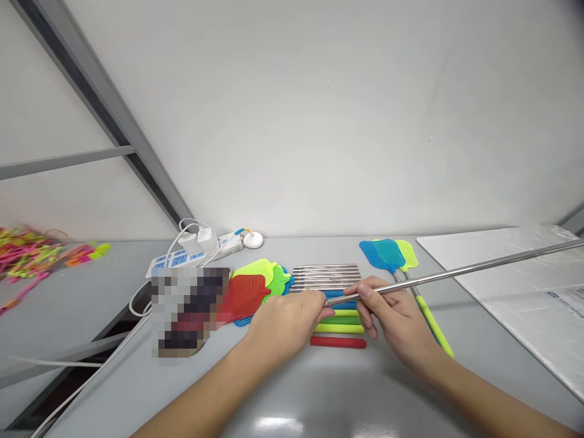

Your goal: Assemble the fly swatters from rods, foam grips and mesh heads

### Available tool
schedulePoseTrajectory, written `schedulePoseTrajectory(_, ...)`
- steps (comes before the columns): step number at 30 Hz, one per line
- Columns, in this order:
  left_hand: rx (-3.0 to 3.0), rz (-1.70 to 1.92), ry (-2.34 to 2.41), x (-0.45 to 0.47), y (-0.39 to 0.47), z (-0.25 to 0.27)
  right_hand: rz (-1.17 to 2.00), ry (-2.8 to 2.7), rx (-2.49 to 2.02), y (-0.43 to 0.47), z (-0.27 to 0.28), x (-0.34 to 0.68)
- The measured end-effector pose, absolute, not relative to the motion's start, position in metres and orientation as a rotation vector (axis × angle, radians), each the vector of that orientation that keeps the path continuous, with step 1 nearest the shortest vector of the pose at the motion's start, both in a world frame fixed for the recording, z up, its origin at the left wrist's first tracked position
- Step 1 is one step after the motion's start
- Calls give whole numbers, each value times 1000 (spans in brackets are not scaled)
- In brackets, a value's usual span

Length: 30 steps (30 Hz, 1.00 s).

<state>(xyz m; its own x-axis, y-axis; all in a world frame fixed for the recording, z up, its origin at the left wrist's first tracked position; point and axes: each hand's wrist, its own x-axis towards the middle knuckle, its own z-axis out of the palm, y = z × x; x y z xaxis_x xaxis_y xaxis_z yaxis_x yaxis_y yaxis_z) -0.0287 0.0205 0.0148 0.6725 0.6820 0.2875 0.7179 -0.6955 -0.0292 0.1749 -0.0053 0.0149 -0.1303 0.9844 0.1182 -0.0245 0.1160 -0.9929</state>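
A long, shiny metal rod (456,271) runs slantwise from my hands to the right edge of the view. My left hand (289,319) is closed round its lower left end, hiding the tip. My right hand (395,313) grips it a little further along, thumb and fingers on the shaft. Beyond my hands lies a row of short metal rods (325,277). Coloured handles lie below them, including a red handle (338,342) and a yellow-green handle (340,328). To the left, red (249,295), yellow-green (253,269) and green (277,285) fly swatter heads overlap.
Two fly swatters with metal shafts, one with a blue head (387,254), lie behind my right hand. A white wrapped board (515,274) covers the right side. At left are a power strip (177,258), cables, a blurred-out object (191,313) and colourful pieces (31,255).
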Motion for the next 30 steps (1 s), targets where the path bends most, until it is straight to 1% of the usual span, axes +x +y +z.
schedulePoseTrajectory(5,-2761,-317,-1221,-31,27,16,1210,-1361,-1039,1,13,187)
schedulePoseTrajectory(10,-2794,-368,-1217,-35,32,13,1174,-1398,-1001,9,11,200)
schedulePoseTrajectory(16,-2733,-405,-1247,-48,42,15,1081,-1252,-1037,15,21,218)
schedulePoseTrajectory(25,-2736,-445,-1164,-42,30,10,1191,-1229,-1020,13,16,210)
schedulePoseTrajectory(30,-2739,-613,-1049,-36,24,5,1307,-1333,-1055,3,14,195)
